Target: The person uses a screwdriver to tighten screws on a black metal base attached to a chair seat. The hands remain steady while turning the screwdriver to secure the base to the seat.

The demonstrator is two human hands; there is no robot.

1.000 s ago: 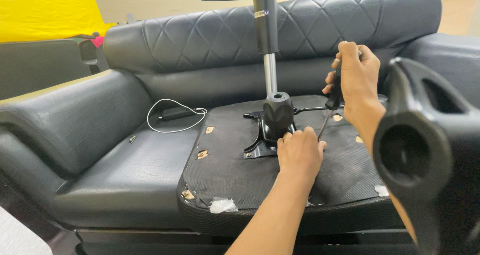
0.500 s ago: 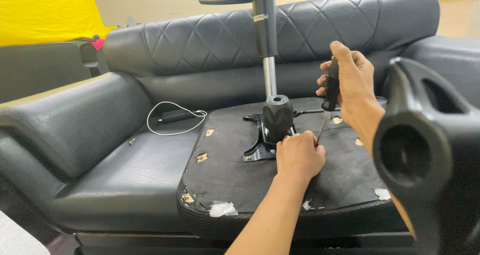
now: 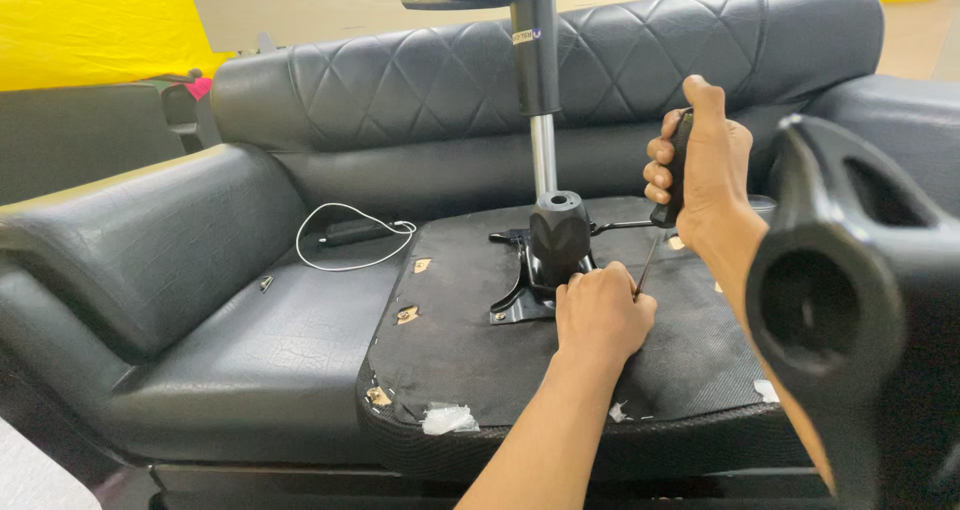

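Gripping a screwdriver (image 3: 668, 185) by its black handle, right hand (image 3: 705, 165) closed in a fist around it, thumb laid up along the top, fingers curled tight. Thin metal shaft running down and to the left from under that fist, tip ending at the knuckles of the left hand (image 3: 600, 315). Left hand curled shut, fingers bunched low against the underside of the seat pan (image 3: 470, 340), apparently steadying the tip (what sits under the fingers, a screw or otherwise, cannot be made out). Just ahead of the left hand, touching distance, a black metal mounting plate (image 3: 520, 295) bolted to the seat pan, with the dark hub (image 3: 558, 235) rising from it and the gas-lift column (image 3: 540, 110) standing upright above, chrome below, black sleeve higher up. Seat pan lying upside down on a black leather sofa (image 3: 250, 350), fabric edge frayed with pale scraps nearest the wrist. Well to the left of both hands, a white cable (image 3: 340, 240) looped on the sofa cushion around a small dark object. Close on the right, beside the right forearm, a black plastic armrest (image 3: 850, 310), large and blurred in the foreground. Beyond the sofa back, off to the far left, a yellow sheet (image 3: 90, 25).
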